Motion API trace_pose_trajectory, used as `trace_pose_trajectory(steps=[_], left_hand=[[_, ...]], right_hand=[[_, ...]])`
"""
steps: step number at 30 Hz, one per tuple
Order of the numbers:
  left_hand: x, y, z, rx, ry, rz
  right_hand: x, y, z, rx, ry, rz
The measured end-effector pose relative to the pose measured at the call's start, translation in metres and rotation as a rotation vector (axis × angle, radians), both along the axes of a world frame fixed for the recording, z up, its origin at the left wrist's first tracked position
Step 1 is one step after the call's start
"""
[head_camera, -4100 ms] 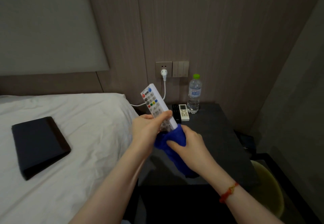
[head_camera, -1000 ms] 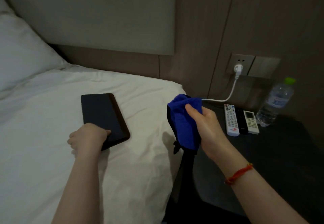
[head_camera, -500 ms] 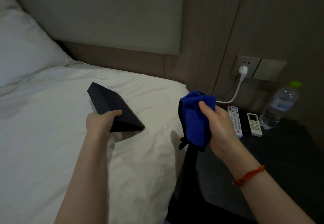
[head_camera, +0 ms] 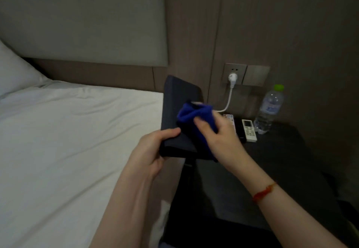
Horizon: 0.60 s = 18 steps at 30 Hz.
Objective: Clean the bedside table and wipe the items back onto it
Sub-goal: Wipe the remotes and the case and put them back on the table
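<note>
While the left hand (head_camera: 153,146) grips the dark folder (head_camera: 178,107) by its near edge, the right hand (head_camera: 217,137) clutches a blue cloth (head_camera: 192,113) against its cover. Remotes (head_camera: 249,130) lie at two o'clock on the bedside table (head_camera: 281,156).

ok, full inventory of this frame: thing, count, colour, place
dark folder: 1, navy-black, held up between bed and table
cloth: 1, blue, against the folder
remotes: 3, two white with a black one between, back of table
water bottle: 1, clear, green cap, table's back corner
bedside table: 1, black, right of bed
plug and cable: 1, white, in wall socket
bed sheet: 1, white, left
pillow: 1, white, far left
left hand: grips folder's lower edge
right hand: holds cloth; red wrist cord
</note>
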<state>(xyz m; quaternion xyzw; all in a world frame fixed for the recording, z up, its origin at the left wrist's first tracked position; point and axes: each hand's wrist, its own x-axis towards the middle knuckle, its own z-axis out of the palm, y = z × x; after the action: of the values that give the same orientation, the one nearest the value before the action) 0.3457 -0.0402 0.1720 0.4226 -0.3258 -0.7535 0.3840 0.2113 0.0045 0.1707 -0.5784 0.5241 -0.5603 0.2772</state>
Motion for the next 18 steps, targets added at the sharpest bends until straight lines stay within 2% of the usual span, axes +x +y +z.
trace_pose_trajectory(steps=[2,4,12,16,18], left_hand=[[-0.017,0.010,-0.002,-0.105,-0.015,-0.044],[-0.028,0.021,-0.004,-0.154,-0.049,-0.075],[-0.048,0.057,0.000,-0.126,-0.059,-0.255],[-0.048,0.054,0.003,-0.170,-0.063,-0.247],[-0.051,0.055,0.001,-0.173,-0.039,-0.244]], right_hand=[[-0.008,0.006,-0.008,0.105,0.343,0.102],[-0.019,0.009,-0.009,0.192,0.497,0.083],[-0.092,-0.025,0.018,0.245,0.401,-0.234],[-0.099,0.005,0.008,0.216,0.349,-0.334],[-0.083,0.028,0.001,0.177,0.397,-0.359]])
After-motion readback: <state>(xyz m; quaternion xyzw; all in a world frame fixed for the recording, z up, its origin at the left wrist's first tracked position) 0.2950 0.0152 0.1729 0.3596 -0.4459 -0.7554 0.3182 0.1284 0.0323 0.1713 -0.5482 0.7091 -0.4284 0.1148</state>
